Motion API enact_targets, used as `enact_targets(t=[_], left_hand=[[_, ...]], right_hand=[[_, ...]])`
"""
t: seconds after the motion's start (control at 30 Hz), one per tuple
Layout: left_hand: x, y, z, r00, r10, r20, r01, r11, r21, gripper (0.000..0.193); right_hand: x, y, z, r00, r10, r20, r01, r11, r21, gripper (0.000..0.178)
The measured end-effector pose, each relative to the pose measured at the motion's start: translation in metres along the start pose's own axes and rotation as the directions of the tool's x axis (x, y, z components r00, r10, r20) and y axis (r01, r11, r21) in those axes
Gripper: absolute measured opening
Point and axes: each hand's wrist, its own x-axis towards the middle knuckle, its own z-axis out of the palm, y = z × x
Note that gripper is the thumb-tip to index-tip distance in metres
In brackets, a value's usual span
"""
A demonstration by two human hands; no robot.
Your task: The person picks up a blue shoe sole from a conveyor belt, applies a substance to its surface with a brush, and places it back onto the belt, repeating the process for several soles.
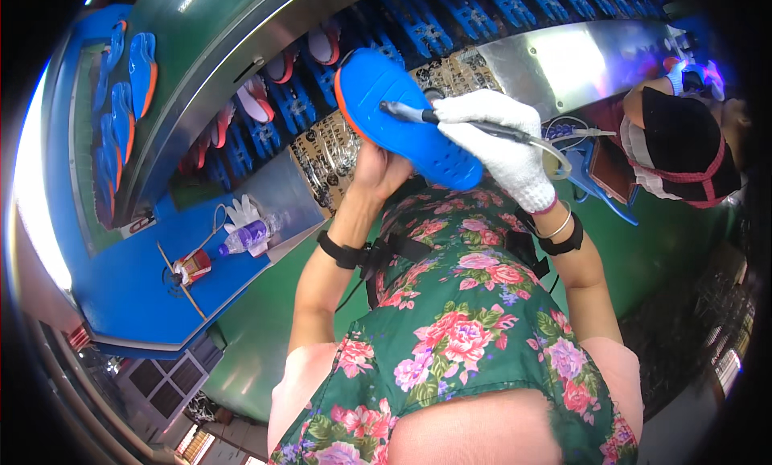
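A blue shoe sole (406, 139) with an orange edge is held up in front of me, tilted. My left hand (379, 169) is bare and grips it from below; most of its fingers are hidden behind the sole. Wearing a white knit glove, my right hand (500, 109) is closed round a brush (412, 113) with a dark handle. The brush tip rests on, or just over, the sole's blue surface. From the brush's rear end a clear tube (559, 161) curves down past the glove.
Beyond the sole runs a line of blue racks (430, 39) carrying shoe parts. Blue-and-orange soles (122, 119) stand on the left. A blue table (129, 284) bears a purple-labelled bottle (245, 237), white gloves (241, 211) and a small red container (193, 266). At right is a co-worker (679, 143).
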Motion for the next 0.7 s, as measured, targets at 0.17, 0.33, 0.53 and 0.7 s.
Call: enact_targets(t=[0.17,0.33,0.53,0.7], left_hand=[[-0.015,0.000,0.018,0.960,-0.024,-0.279,0.181,0.814,0.552,0.050],[-0.028,0.004,0.000,0.999,-0.039,-0.015,0.031,0.932,-0.362,0.070],[-0.017,0.002,0.033,0.999,0.037,0.021,-0.029,0.951,-0.308,0.101],[-0.010,-0.016,0.028,0.974,0.221,0.050,-0.211,0.966,-0.152,0.099]], right_hand=[[-0.003,0.000,-0.004,0.996,-0.046,0.082,0.050,0.997,-0.055,0.015],[-0.007,-0.014,0.000,0.944,-0.305,0.121,0.327,0.913,-0.244,0.015],[-0.006,-0.014,0.001,0.916,-0.397,0.063,0.400,0.882,-0.251,0.016],[0.006,-0.025,0.004,0.893,-0.448,0.051,0.443,0.851,-0.283,0.018]])
